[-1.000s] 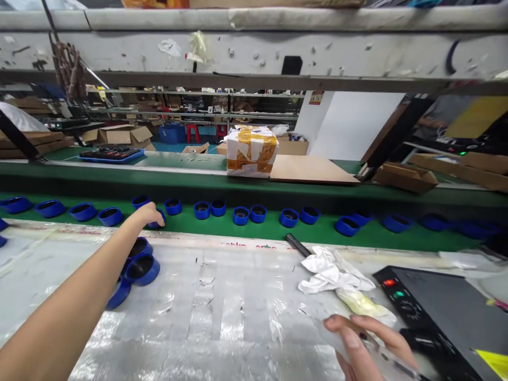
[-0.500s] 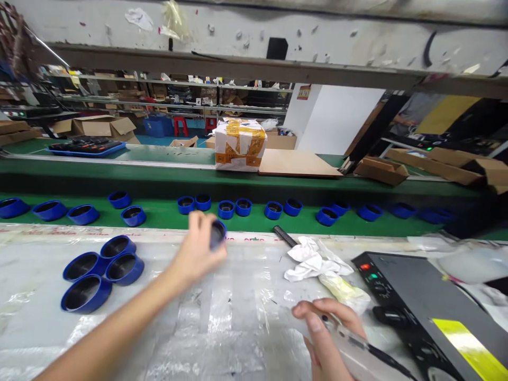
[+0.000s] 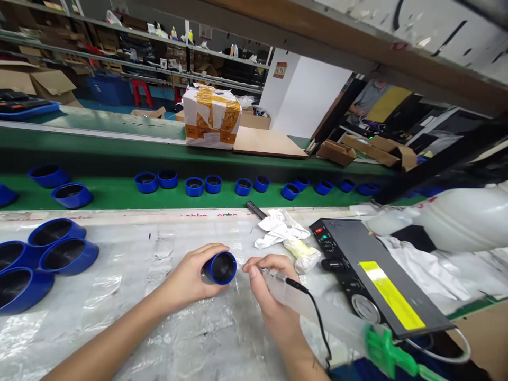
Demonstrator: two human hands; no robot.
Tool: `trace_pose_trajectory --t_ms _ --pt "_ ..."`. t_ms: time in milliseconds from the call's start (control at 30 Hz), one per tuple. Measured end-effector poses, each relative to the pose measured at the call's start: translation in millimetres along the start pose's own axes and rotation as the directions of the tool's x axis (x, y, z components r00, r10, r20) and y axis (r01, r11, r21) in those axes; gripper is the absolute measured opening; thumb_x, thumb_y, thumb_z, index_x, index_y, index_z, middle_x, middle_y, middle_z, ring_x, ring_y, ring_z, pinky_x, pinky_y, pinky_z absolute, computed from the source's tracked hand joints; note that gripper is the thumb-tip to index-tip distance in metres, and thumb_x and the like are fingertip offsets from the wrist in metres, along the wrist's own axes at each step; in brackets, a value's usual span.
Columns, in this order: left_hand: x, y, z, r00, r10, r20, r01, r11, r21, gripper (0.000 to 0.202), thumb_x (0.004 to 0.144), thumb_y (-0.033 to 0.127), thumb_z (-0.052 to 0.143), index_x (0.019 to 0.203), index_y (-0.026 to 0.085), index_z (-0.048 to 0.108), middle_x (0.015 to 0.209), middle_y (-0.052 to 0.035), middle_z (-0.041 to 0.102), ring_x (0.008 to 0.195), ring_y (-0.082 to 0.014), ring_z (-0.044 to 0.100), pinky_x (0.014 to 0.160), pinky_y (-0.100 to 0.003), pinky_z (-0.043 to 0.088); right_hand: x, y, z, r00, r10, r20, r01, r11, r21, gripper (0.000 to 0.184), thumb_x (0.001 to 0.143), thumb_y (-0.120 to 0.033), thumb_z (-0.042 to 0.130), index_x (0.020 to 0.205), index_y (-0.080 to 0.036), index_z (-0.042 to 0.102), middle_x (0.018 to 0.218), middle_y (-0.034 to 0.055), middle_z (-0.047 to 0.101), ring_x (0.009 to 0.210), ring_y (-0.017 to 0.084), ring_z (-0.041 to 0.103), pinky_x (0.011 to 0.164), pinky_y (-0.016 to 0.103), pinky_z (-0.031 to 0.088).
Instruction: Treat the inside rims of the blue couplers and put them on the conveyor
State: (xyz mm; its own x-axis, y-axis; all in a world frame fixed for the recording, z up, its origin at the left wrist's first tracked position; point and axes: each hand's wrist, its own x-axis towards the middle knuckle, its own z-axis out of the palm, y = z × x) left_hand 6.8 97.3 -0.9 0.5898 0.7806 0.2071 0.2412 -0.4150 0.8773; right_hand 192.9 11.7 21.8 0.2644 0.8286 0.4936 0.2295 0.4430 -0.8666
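Note:
My left hand (image 3: 189,277) is wrapped round a small blue cup-shaped part (image 3: 220,268), tipped on its side with its dark opening facing me, just above the plastic-covered bench (image 3: 166,323). My right hand (image 3: 270,296) is closed on a clear pen-like tool (image 3: 296,299) with a black cable, its tip close to the part's right edge. Both hands meet near the bench's middle.
Several larger blue cups (image 3: 51,254) are grouped at the left. A row of small blue cups (image 3: 204,185) sits on the green conveyor (image 3: 119,194). A black control box (image 3: 369,275), crumpled white cloth (image 3: 283,230), a white jug (image 3: 460,217) and a taped carton (image 3: 211,116) lie to the right and behind.
My left hand took a small blue part from the conveyor and brought it back to the bench middle. My right hand moved in beside it with the tool. The view dropped and turned right.

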Motion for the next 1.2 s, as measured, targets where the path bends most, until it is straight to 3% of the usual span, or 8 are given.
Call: trace_pose_trajectory --t_ms 467,767,1033,1200 --pt "1.7 -0.3 -0.7 0.998 -0.058 0.01 0.058 0.995 -0.086 0.049 0.077 0.029 0.082 0.124 0.02 0.072 0.134 -0.0082 0.072 0.12 -0.0286 0.071 0.104 -0.037 0.059 -3.9 -5.3 2.3 1.0 0.009 0.001 -0.009 1.0 -0.016 0.013 0.101 -0.015 0.069 0.097 -0.026 0.063 0.091 -0.0025 0.075 0.084 0.015 0.073 0.079 0.023 0.055" --pt "1.6 -1.9 0.1 0.999 -0.044 0.015 0.045 0.997 -0.064 0.051 0.076 0.026 0.083 0.126 0.021 0.072 0.136 -0.0066 0.072 0.121 -0.0282 0.071 0.103 -0.034 0.058 -14.6 -2.3 -0.7 0.999 0.041 -0.003 -0.041 0.998 -0.048 0.011 0.102 -0.018 0.07 0.098 -0.026 0.064 0.093 -0.0015 0.075 0.085 0.017 0.072 0.082 0.026 0.054" --pt "0.1 -4.1 0.4 0.999 -0.034 0.015 0.035 0.999 -0.039 0.053 0.078 0.027 0.084 0.129 0.02 0.071 0.139 -0.0079 0.07 0.125 -0.0289 0.07 0.105 -0.034 0.058 -20.7 -7.5 0.9 0.996 0.076 0.036 -0.076 0.997 -0.014 0.011 0.104 -0.018 0.069 0.099 -0.027 0.063 0.092 -0.0019 0.075 0.082 0.017 0.072 0.077 0.025 0.055" --pt "-0.3 -3.3 0.0 1.0 -0.016 0.013 0.016 1.0 -0.012 0.053 0.079 0.028 0.084 0.129 0.02 0.072 0.139 -0.008 0.071 0.125 -0.0293 0.07 0.106 -0.034 0.058 -32.0 -4.4 -0.1 0.993 0.105 0.058 -0.1 0.992 -0.078 0.01 0.104 -0.021 0.069 0.102 -0.028 0.063 0.095 -0.0011 0.075 0.084 0.018 0.072 0.073 0.027 0.051"
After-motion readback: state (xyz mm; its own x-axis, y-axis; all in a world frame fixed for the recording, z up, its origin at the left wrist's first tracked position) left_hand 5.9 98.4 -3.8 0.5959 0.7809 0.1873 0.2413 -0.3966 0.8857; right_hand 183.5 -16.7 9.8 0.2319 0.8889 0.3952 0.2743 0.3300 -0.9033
